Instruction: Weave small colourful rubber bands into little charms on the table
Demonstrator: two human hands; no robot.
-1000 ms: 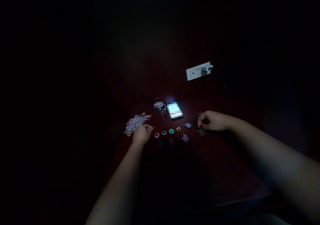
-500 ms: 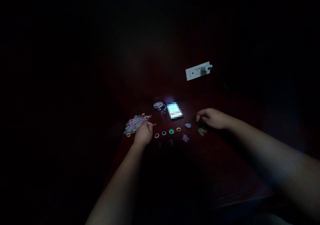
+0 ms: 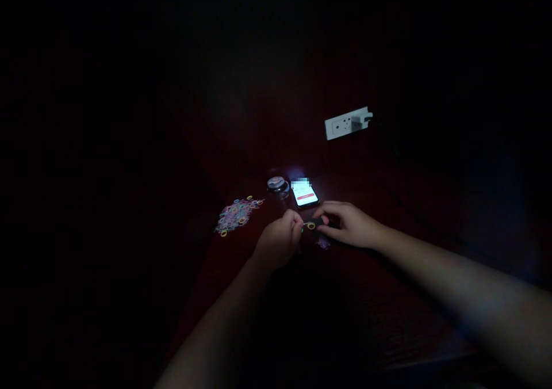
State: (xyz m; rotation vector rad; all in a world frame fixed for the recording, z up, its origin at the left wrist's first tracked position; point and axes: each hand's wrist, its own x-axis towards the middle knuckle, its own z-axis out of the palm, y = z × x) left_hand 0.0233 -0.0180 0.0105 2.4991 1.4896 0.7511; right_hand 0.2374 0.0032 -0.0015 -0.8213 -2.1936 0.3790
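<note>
My left hand (image 3: 282, 236) is closed in a pinch over the table, with a thin pale bit, seemingly a small hair tie (image 3: 305, 223), sticking out of its fingertips. Facing it from the right, my right hand (image 3: 347, 223) has thumb and forefinger parted, with nothing visible between them. A yellow hair tie ring (image 3: 311, 226) lies in the gap between both hands. Just below my right fingertips is a small heap of purple hair ties (image 3: 322, 243). Further left sits a large mixed pile of colourful hair ties (image 3: 237, 215). My hands hide the other small rings.
Behind my hands stand a round lidded jar (image 3: 276, 184) and a lit phone (image 3: 306, 196) lying on the dark reddish table (image 3: 388, 297). A white wall socket (image 3: 347, 124) with a plug in it is at the back right. The surroundings are very dark.
My left hand has moved right, away from the mixed pile, with the small tie. My right hand has come left and its fingers have parted. The two hands are now close together.
</note>
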